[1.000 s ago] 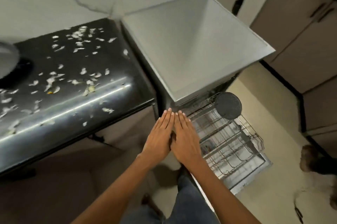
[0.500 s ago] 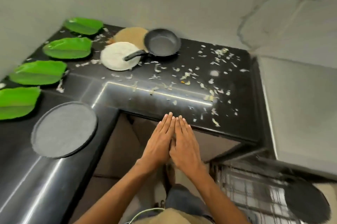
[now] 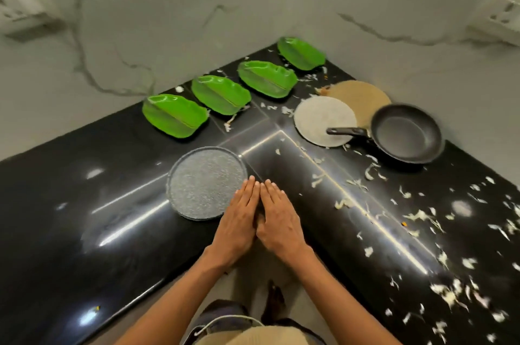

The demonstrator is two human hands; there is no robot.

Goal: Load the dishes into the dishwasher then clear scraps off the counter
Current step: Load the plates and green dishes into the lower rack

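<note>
Both of your hands are flat and holding nothing. Your left hand (image 3: 239, 221) and your right hand (image 3: 277, 218) lie side by side with straight fingers, out in front of you over the inner corner of the black counter (image 3: 84, 204). The left fingertips (image 3: 247, 185) reach over the edge of the grey plate (image 3: 205, 183), but you cannot tell if they touch it.

None of the dishes look loaded yet. The grey plate is closest to you. It looks hard and a bit heavy, like stone, and it may break if it drops. It lies flat, so slide your fingers under the rim and put your thumb on top.

Four green leaf plates (image 3: 176, 115) (image 3: 221, 94) (image 3: 267, 79) (image 3: 301, 53) sit in a row by the wall. They look shiny and light, maybe plastic, so they could slip. Hold each one by its long edge.

The black pan (image 3: 406, 133) is on the right. Pick it up by its handle (image 3: 347, 131). It is probably the heaviest thing here. The handle lies over a pale round mat (image 3: 318, 117), with a tan round mat (image 3: 363, 97) partly under that one. These look thin and may bend.

White scraps (image 3: 422, 215) are spread over the right side of the counter. They are small, light and soft, so sweep them with a flat hand later
</note>
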